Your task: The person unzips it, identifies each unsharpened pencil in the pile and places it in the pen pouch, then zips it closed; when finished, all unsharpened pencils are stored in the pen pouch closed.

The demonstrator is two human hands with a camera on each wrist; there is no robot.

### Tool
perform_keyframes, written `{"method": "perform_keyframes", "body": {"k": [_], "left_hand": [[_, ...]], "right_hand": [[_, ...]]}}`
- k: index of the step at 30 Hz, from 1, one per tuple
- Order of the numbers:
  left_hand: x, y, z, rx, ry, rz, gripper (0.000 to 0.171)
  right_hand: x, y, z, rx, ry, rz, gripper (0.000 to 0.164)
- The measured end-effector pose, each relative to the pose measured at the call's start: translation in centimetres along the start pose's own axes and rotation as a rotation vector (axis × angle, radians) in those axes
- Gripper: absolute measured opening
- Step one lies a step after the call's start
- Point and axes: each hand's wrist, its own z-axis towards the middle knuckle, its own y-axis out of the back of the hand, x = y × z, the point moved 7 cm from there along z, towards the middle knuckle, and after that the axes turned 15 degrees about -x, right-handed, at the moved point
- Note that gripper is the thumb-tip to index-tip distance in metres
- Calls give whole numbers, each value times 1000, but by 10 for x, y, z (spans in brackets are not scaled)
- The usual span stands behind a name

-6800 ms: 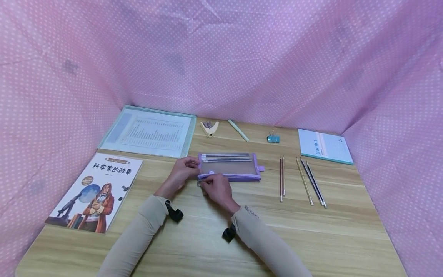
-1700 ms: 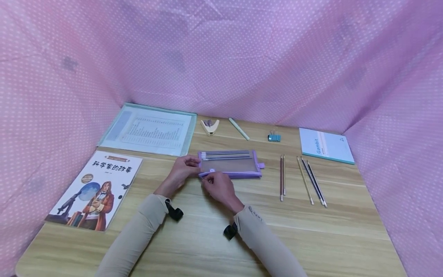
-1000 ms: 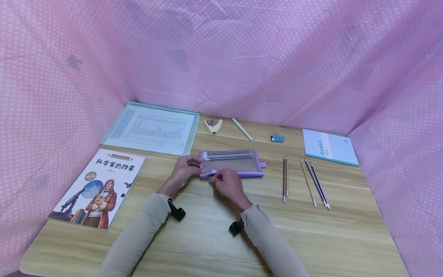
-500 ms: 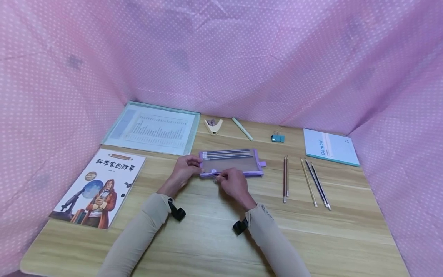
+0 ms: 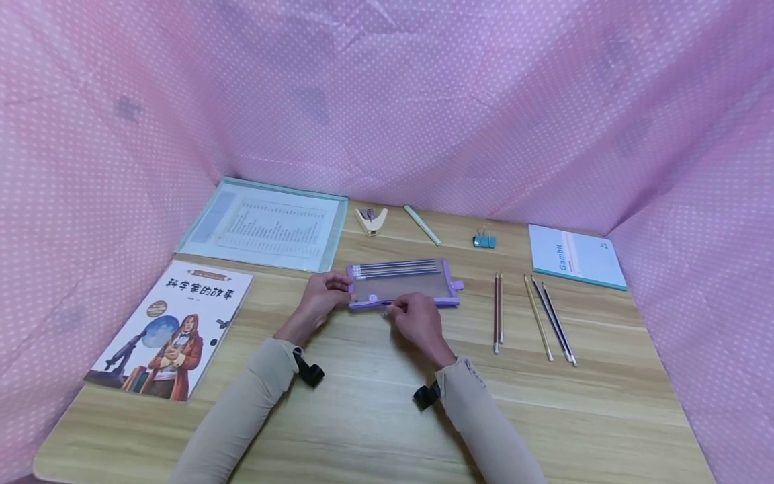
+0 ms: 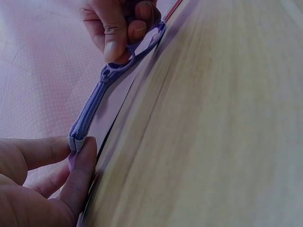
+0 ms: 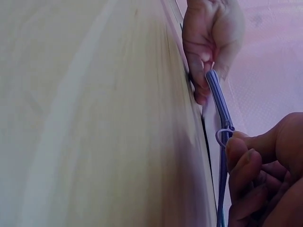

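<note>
A purple mesh pencil case [image 5: 402,288] lies flat in the head view, its zipper along the near edge. Several dark-striped pencils [image 5: 396,270] show through the mesh. My left hand [image 5: 323,296] pinches the case's left end between thumb and fingers, clear in the left wrist view at the zipper's end [image 6: 78,139]. My right hand [image 5: 417,323] pinches the ring pull of the zipper slider [image 6: 108,73], part way along the near edge. The teeth between the left hand and the slider are joined. In the right wrist view the ring pull [image 7: 221,137] sits at the right fingertips.
Right of the case lie loose pencils [image 5: 498,312] and more pencils [image 5: 547,319]. Behind are a stapler-like cream tool [image 5: 371,223], a pale green pen [image 5: 422,224], a teal binder clip [image 5: 484,240] and a notebook [image 5: 577,257]. A folder [image 5: 266,225] and a book [image 5: 172,329] lie left.
My right hand has moved rightward along the case's near edge from the left corner, drawing the zipper slider with it. My left hand stays at the left end.
</note>
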Motion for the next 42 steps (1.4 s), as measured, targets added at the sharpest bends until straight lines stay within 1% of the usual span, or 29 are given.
{"method": "perform_keyframes", "body": {"k": [6,9,12,18,21,25,32,39,42], "left_hand": [[-1,1,0,-3,2,-3,42],[-1,0,0,-1,5,-6,43],[-1,-1,-1,-1,12,-4,43],[-1,0,-1,-3,2,-7,43],[-1,0,-1,0,-4,-6,42],[-1,-1,-1,-1,7,6,42],[-1,0,0,-7,18,-6,42],[0,0,-1,-13,38,3,42],[-1,0,-2,-12,34,6,42]], "right_hand": [[-5,5,2,-25,9,-19,12],[-7,7,3,-27,20,-22,12],[-10,10,3,-30,13,-19,12],[-16,19,6,-70,12,-30,10],[-19,20,7,-70,18,-40,10],[-24,23,9,-64,3,-44,11],[-32,31,11,-85,-6,-44,12],[-40,38,13,-76,-28,-39,13],[-43,41,14,-75,-32,-38,13]]}}
